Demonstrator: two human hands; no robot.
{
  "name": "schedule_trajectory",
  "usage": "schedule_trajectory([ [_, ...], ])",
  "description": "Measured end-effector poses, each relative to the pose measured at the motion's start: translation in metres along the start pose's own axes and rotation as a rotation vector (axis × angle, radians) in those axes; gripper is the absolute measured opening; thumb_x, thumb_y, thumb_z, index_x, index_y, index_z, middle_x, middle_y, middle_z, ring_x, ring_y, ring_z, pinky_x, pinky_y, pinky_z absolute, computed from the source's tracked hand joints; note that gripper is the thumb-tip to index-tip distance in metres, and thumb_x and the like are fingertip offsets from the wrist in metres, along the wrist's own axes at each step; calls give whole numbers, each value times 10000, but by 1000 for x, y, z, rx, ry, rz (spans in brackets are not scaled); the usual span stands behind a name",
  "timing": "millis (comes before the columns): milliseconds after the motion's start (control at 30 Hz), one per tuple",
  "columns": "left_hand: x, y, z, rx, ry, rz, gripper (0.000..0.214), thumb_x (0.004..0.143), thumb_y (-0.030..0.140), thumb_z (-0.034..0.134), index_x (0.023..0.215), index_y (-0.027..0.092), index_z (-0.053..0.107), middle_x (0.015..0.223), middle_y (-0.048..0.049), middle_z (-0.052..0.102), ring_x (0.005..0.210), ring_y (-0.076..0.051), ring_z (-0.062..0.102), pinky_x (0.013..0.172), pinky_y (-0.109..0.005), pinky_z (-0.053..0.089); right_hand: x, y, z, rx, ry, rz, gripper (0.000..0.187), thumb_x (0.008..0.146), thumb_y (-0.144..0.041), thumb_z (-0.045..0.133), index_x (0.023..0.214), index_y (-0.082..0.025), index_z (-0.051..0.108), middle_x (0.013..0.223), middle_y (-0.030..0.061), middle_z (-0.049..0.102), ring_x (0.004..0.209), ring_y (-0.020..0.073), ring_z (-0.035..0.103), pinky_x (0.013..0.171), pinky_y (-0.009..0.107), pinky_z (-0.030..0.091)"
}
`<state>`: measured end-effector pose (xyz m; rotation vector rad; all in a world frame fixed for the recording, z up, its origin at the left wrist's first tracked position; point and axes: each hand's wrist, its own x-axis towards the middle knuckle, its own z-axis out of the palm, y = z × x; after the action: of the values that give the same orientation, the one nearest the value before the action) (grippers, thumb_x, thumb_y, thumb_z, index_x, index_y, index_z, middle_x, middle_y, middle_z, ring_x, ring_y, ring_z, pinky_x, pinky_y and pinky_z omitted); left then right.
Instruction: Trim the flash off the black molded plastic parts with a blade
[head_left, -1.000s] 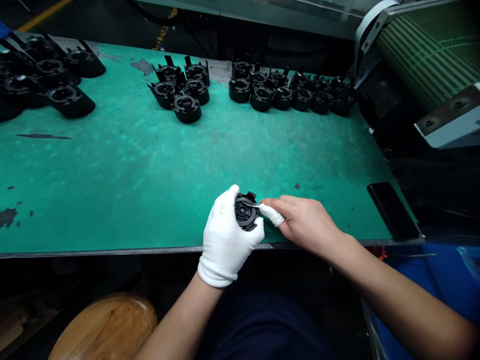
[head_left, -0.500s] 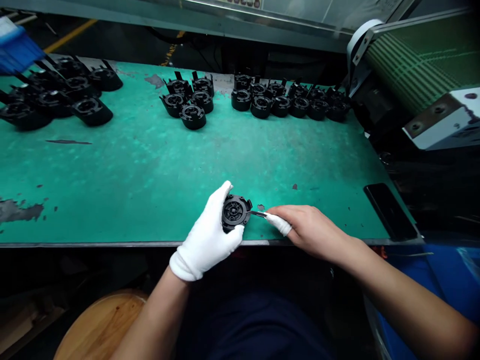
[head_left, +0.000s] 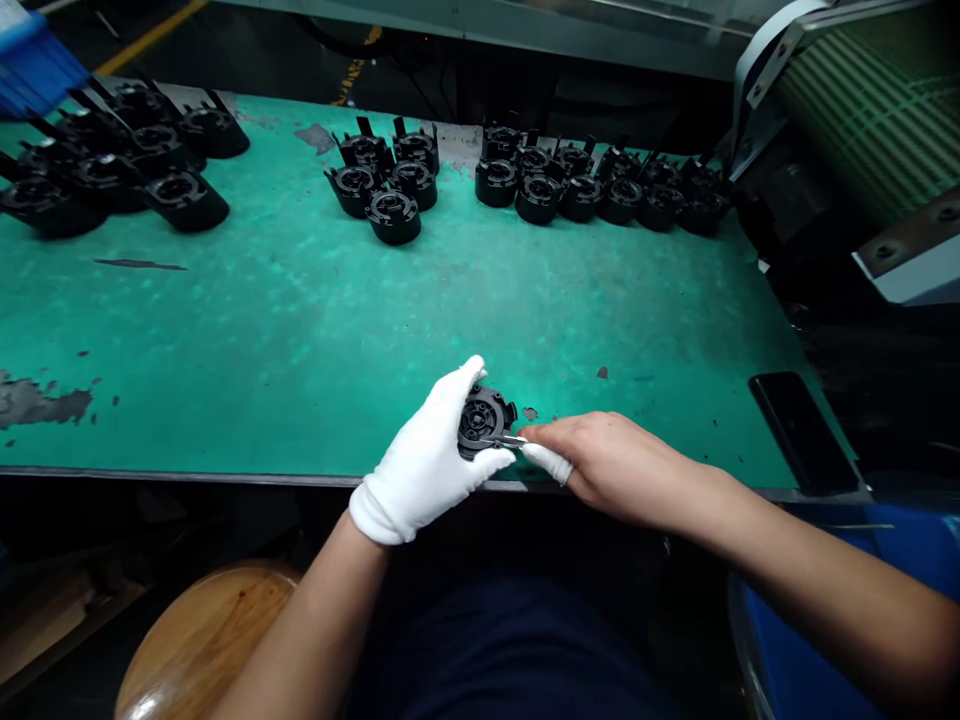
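My left hand point(head_left: 427, 455), in a white glove, is closed round a round black plastic part point(head_left: 480, 420) near the front edge of the bench. Its ringed face with a central hub points up at me, and a small tab stands out at its right side. Between the fingertips of my right hand point(head_left: 600, 455) is a thin, pointed, blade-like metal tool point(head_left: 512, 441); its exact kind is too small to make out. The tool's tip lies over the lower right of the part's face. White wrapping covers the right thumb; the rest of that hand is bare.
Black cylindrical housings with upright prongs stand in groups on the green bench point(head_left: 300, 330): left point(head_left: 184, 195), middle point(head_left: 394, 215) and right point(head_left: 540, 195). A black phone point(head_left: 802, 430) lies at the right edge. A green conveyor belt point(head_left: 877, 110), wooden stool point(head_left: 202, 640) and blue bin point(head_left: 847, 620) surround the bench.
The tool's tip has moved from the part's right edge inward over its lower right face. My right hand is closer to the left. The whole view has shifted slightly.
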<state>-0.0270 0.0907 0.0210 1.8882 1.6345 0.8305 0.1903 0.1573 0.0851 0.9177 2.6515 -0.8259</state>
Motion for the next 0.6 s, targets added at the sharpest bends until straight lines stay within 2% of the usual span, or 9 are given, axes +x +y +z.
schedule_trajectory([
  [133,1,-1,-1,18,-4,24,937,787,459,760,1525,211,239,1534,-149,417,1422,-289,427,1191,-465,381,0,5,2,-20,21,33,492,849,-67,487,1279,-243,648,1171,74,739,1029,235,695,836,285,493],
  [233,4,-2,-4,25,-54,47,920,802,499,735,1524,208,244,1544,-140,409,1428,-275,421,1195,-438,381,1,7,2,5,-23,-11,441,884,-99,486,1264,-247,654,1162,66,740,1019,227,695,831,277,488],
  [333,7,-3,-8,13,-109,57,919,794,462,751,1523,225,245,1552,-124,402,1426,-272,426,1192,-431,388,3,9,1,5,-17,-36,418,897,-117,495,1262,-253,650,1143,55,740,1010,222,694,821,270,477],
  [433,7,-3,-9,1,-114,65,920,787,428,761,1523,231,246,1553,-115,400,1425,-268,426,1192,-425,389,3,9,3,-29,17,-19,449,884,-91,484,1278,-247,634,1128,47,736,996,220,695,790,269,465],
  [600,8,-4,-10,-17,-121,66,930,777,420,770,1526,246,248,1543,-115,414,1417,-284,436,1189,-445,392,8,7,-3,-97,-22,-43,469,824,-50,494,1210,-257,661,1083,32,742,909,215,700,704,262,433],
])
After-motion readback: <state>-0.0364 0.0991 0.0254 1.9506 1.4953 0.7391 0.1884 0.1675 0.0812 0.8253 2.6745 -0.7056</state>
